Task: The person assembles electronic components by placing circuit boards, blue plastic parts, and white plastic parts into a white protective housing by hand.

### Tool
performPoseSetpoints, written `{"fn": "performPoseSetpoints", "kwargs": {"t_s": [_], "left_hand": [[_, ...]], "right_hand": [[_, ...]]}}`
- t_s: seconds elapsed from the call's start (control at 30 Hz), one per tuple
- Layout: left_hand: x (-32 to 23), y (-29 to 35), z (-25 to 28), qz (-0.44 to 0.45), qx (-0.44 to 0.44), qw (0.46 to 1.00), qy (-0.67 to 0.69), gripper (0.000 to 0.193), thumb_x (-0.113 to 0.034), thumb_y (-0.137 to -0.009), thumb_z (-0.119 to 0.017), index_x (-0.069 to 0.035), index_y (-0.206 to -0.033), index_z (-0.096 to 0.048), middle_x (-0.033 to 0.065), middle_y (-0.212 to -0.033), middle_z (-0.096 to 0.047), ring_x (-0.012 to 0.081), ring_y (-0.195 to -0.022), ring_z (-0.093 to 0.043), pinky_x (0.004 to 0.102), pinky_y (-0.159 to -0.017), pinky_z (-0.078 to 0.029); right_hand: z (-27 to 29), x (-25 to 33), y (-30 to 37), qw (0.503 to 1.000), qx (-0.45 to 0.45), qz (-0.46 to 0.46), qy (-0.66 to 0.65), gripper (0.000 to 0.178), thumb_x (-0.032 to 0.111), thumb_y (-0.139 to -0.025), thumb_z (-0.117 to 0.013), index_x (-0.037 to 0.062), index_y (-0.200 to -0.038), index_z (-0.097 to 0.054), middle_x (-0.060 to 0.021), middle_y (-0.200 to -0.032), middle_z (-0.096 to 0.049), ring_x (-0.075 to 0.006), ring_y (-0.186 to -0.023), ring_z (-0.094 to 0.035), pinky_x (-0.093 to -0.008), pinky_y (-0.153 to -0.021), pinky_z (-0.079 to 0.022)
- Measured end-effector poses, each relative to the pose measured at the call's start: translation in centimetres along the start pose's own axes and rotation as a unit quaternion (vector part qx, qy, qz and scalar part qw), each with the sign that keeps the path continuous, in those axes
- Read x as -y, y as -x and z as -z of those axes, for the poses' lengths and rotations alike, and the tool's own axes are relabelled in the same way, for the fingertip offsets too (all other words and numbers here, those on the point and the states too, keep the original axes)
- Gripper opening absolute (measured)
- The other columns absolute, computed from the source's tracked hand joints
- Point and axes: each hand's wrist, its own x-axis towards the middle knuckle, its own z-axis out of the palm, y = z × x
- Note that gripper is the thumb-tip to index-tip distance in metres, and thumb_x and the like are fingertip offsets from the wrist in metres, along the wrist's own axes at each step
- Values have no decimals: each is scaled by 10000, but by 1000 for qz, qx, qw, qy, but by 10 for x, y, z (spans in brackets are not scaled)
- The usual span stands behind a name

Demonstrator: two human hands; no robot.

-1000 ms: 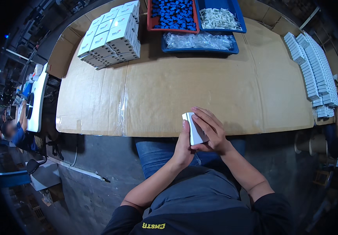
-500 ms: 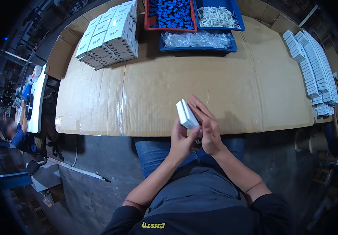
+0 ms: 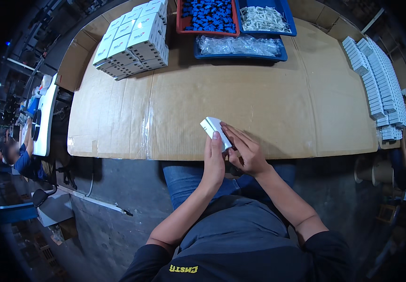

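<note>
A small white box [image 3: 218, 130] is held tilted just above the near edge of the cardboard-covered table. My left hand [image 3: 215, 162] grips it from the left, with the thumb on its near side. My right hand [image 3: 249, 155] presses its fingers along the box's right face, so both hands are closed on it. The fingers hide part of the box's lower end.
Stacked white boxes [image 3: 139, 40] stand at the far left. Beyond the middle sit a red tray of blue parts [image 3: 207, 34], a blue tray of white pieces [image 3: 269, 33] and a blue tray of clear bags [image 3: 240, 57]. Rows of small white boxes [image 3: 374, 77] line the right.
The white box has shifted a little left and turned, showing a different face. My left thumb now lies higher on it, and the right fingers have moved in against its side.
</note>
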Motion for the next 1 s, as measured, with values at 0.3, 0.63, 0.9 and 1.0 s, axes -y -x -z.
{"fn": "performPoseSetpoints", "kwargs": {"t_s": [0.3, 0.63, 0.9, 1.0], "left_hand": [[-5, 8, -16, 11, -33, 999, -9, 465, -536, -1110, -424, -86, -1120, -538, -21, -765, -549, 35, -590, -490, 204, -482, -375], [8, 2, 1, -24, -38, 999, -19, 541, -521, -1096, -453, -56, -1368, -502, 48, -1070, -610, 100, -928, -615, 261, -774, -522], [-17, -1, 6, -112, 82, 988, -66, 857, -249, -1000, -641, -96, -1681, -144, 184, -1584, -387, 290, -1473, -392, 424, -1213, -317], [-10, -5, 17, -153, 115, 975, -108, 984, -229, -916, -752, -104, -1679, -144, 204, -1653, -304, 314, -1519, -346, 488, -1231, -312]], "right_hand": [[-12, -5, 16, 998, -36, 3, 42, 442, 40, -951, -566, -120, -1363, -574, -252, -1361, -653, -375, -1161, -707, -407, -952, -599], [-10, 3, 10, 998, -19, -23, -62, 439, 76, -986, -512, -124, -1374, -564, -287, -1442, -581, -403, -1287, -628, -436, -1074, -520], [9, 9, 4, 920, -43, -228, -315, 530, 307, -1072, -552, -71, -1443, -539, -229, -1504, -537, -297, -1416, -513, -417, -1177, -395], [16, 18, -2, 886, -27, -277, -372, 617, 378, -1052, -606, -33, -1498, -490, -211, -1523, -519, -282, -1435, -488, -413, -1186, -379]]}}
